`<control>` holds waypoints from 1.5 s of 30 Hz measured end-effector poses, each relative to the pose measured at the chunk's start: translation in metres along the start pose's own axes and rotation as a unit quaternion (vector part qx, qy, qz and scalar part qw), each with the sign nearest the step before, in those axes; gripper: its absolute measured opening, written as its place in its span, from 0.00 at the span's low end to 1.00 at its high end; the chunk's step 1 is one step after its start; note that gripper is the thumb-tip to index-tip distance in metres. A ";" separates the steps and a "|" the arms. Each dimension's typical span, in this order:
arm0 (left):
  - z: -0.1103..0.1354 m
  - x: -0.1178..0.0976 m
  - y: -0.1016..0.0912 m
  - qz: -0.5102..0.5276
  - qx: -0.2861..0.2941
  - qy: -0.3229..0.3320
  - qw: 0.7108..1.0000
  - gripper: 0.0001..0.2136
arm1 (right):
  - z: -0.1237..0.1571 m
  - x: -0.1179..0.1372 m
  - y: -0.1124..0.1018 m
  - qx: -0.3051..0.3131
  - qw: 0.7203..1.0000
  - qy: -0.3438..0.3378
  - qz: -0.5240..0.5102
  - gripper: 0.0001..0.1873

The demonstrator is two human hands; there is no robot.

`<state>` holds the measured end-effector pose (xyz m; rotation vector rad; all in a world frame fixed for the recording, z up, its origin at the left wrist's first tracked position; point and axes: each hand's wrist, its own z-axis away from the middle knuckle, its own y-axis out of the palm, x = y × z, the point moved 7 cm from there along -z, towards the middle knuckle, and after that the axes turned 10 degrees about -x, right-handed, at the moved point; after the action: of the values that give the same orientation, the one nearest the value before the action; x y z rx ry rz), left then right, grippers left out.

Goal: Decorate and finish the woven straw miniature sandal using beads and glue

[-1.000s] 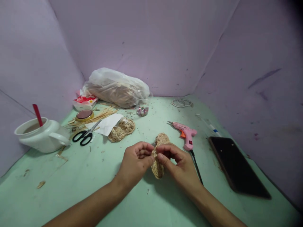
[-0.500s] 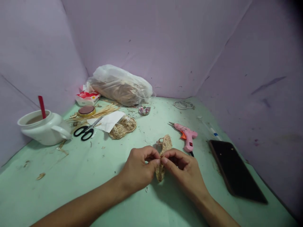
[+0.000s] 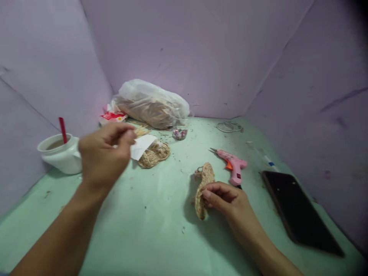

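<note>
Between the thumb and fingers of my right hand (image 3: 227, 203) is a narrow, curved piece of braided straw (image 3: 205, 180), held tilted on edge above the table, with a small loop at its upper left. My left hand (image 3: 107, 153) is raised at the left, away from the straw piece. Its fingers are curled and pinched together; motion blurs it, and anything in them is too small to make out. Past it lie a white paper (image 3: 141, 146) and a second braided straw piece (image 3: 154, 154). The scissors are hidden behind the left hand.
A white pot (image 3: 59, 155) with a red handle in it stands far left. A pink glue gun (image 3: 234, 165) and a black phone (image 3: 299, 211) lie right. At the back are a plastic bag (image 3: 152, 105), a bead container (image 3: 179, 133) and metal rings (image 3: 229, 127).
My left hand has left the straw piece and moved up and left, in front of the scissors. My right hand keeps its hold. The view has shifted slightly.
</note>
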<state>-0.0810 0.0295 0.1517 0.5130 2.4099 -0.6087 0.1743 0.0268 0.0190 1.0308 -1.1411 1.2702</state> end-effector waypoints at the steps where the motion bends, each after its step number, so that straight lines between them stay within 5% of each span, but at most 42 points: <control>1: -0.013 0.011 -0.011 -0.019 -0.026 -0.014 0.999 0.10 | 0.000 -0.001 -0.001 -0.002 1.000 0.005 0.003 0.14; 4: -0.037 0.048 -0.030 -0.158 0.013 -0.066 0.985 0.11 | -0.001 -0.006 -0.005 -0.023 0.999 0.023 0.015 0.15; 9: -0.026 0.090 -0.011 -0.369 0.243 -0.051 0.895 0.08 | -0.004 -0.013 -0.003 0.003 0.999 0.048 -0.005 0.16; 16: 0.004 0.120 0.032 -0.450 0.339 -0.057 0.824 0.11 | 0.000 -0.007 -0.004 -0.019 0.996 0.064 -0.065 0.14; 20: 0.007 0.120 0.038 -0.451 0.358 -0.049 0.816 0.16 | 0.001 -0.007 -0.002 -0.015 0.992 0.083 -0.094 0.13; 26: -0.004 0.104 0.022 -0.475 0.318 -0.066 0.818 0.17 | 0.001 -0.010 -0.004 -0.016 0.989 0.106 -0.105 0.13; 28: -0.012 0.097 0.009 -0.482 0.275 -0.080 0.828 0.18 | 0.002 -0.012 -0.004 -0.010 0.984 0.131 -0.123 0.12; 30: -0.021 0.085 -0.006 -0.452 0.181 -0.096 0.868 0.18 | 0.002 -0.014 -0.002 -0.001 0.979 0.153 -0.135 0.11; 33: -0.023 0.058 -0.025 -0.240 -0.012 -0.109 0.965 0.16 | 0.002 -0.013 0.000 0.007 0.975 0.169 -0.145 0.11; 35: -0.010 0.043 -0.021 -0.014 -0.038 -0.131 0.991 0.17 | 0.002 -0.013 0.000 0.009 0.973 0.174 -0.150 0.10; 37: 0.011 0.030 -0.001 0.129 0.061 -0.192 0.971 0.20 | 0.002 -0.013 0.001 0.014 0.971 0.182 -0.157 0.09; 40: 0.050 0.004 0.026 0.139 0.255 -0.226 0.930 0.19 | 0.002 -0.014 0.001 0.023 0.967 0.191 -0.169 0.07; 42: 0.080 -0.017 0.039 0.076 0.417 -0.154 0.893 0.14 | 0.001 -0.014 0.000 0.023 0.964 0.195 -0.177 0.07; 45: 0.117 -0.035 0.044 -0.036 0.539 -0.022 0.841 0.07 | 0.001 -0.015 -0.002 0.022 0.961 0.203 -0.187 0.06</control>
<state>0.0190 -0.0041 0.0762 0.8159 1.8283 -1.9924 0.1765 0.0235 0.0040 0.9114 -0.5748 1.1348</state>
